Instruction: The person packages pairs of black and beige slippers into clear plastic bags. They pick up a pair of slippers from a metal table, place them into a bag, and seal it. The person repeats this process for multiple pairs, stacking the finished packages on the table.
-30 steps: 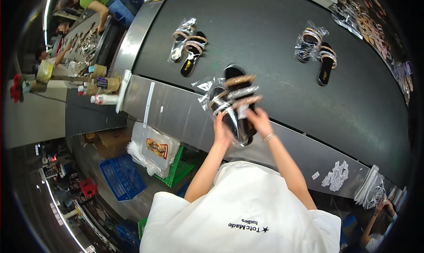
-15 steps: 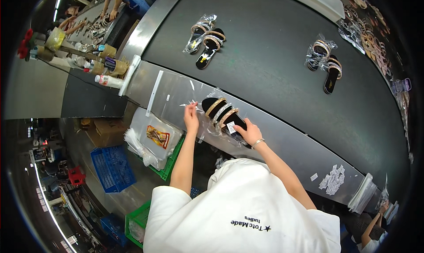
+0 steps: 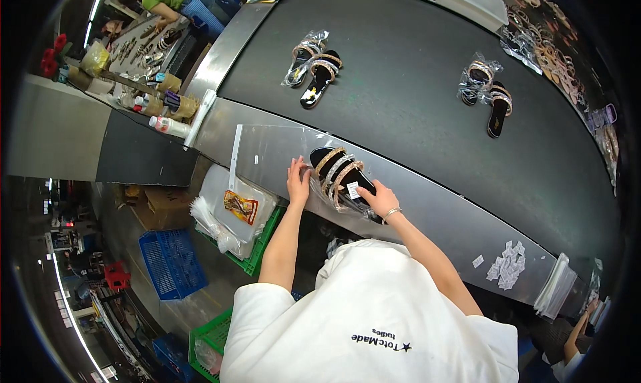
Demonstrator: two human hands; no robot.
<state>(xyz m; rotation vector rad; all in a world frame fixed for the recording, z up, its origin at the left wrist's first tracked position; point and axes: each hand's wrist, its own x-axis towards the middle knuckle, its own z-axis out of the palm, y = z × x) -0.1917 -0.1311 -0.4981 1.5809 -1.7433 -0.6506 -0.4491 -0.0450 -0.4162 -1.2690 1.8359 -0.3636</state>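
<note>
Over the metal ledge, my right hand (image 3: 382, 199) grips a black slide sandal (image 3: 328, 161) by its heel end. Three glittery straps, gold and silver, cross the sandal. A small white label (image 3: 353, 190) lies by my right thumb, against the footbed. Crinkled clear plastic shows under and beside the sandal; whether a second one is inside I cannot tell. My left hand (image 3: 298, 181) is open, fingers stretched, beside the toe end and close to the plastic. Past it, a flat clear plastic bag (image 3: 274, 142) is spread on the ledge.
Two sandal pairs, each partly wrapped in plastic, lie on the dark belt (image 3: 394, 82): a left pair (image 3: 314, 69) and a right pair (image 3: 485, 96). White labels (image 3: 509, 266) are heaped on the ledge at right, near plastic bags (image 3: 555, 286). A green crate (image 3: 267, 243) holds bags at left.
My left hand has let go of the plastic at the toe end, and its fingers have spread. The clear bag now lies flatter on the ledge. My right hand keeps its grip.
</note>
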